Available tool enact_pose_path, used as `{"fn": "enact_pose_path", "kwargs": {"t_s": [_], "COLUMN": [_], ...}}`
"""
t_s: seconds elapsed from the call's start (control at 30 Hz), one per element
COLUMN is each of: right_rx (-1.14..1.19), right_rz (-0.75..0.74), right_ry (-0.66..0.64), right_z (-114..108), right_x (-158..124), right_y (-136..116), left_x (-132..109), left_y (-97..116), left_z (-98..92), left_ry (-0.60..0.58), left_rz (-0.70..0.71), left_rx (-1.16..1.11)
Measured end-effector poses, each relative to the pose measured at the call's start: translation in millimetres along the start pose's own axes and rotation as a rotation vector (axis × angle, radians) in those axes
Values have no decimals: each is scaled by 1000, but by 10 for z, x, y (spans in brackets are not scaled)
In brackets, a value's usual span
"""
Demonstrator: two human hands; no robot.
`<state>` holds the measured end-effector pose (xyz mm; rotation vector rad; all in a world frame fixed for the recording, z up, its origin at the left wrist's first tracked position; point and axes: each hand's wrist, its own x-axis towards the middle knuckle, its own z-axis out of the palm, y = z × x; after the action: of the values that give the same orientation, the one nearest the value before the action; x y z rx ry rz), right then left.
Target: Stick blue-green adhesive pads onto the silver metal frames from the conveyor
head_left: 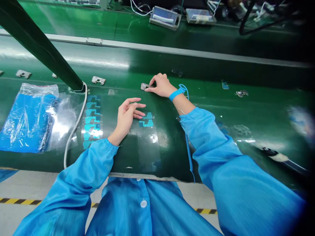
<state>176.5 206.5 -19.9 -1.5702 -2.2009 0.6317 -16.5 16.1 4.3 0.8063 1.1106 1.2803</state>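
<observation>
My right hand (161, 86), with a blue wrist strap (177, 93) on its wrist, pinches a small circuit board (144, 86) with silver parts at the belt's near edge. Below and to the left, my left hand (129, 114) is held with its fingers spread and nothing in them. Its fingertips are close to a clear film strip (149, 144) that bears a few light-blue adhesive pieces (148, 120). Farther left lies another film strip (92, 123) with several such blue pieces.
More small boards (98, 80) are spaced along the green belt (118, 77). A dark green post (46, 46) slants down at the left, with a white cable (75, 127) beside it. A blue plastic-wrapped pack (27, 121) lies left. At the right is a black-and-white tool (278, 155).
</observation>
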Motion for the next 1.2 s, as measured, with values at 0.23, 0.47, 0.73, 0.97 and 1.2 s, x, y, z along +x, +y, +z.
{"fn": "enact_pose_path", "kwargs": {"t_s": [0.23,0.47,0.73,0.97,1.2], "right_rx": [962,1528,1363,94,-106], "right_rz": [36,248,143,-349,-479], "right_ry": [-22,-61,-72,-48,24], "right_z": [-48,116,262,73,245], "right_x": [-367,-1089,-1409,-1814,-1910], "right_y": [-391,-973,-963,-197,74], "left_x": [67,121,45,56,62], "left_y": [-153,-403,-142,131,118], "left_z": [-60,-47,3,-92,-86], "left_ry": [29,-213,-170,-35,-15], "left_rz": [88,399,443,10,-308], "left_rx": [77,194,-104,-403,-370]}}
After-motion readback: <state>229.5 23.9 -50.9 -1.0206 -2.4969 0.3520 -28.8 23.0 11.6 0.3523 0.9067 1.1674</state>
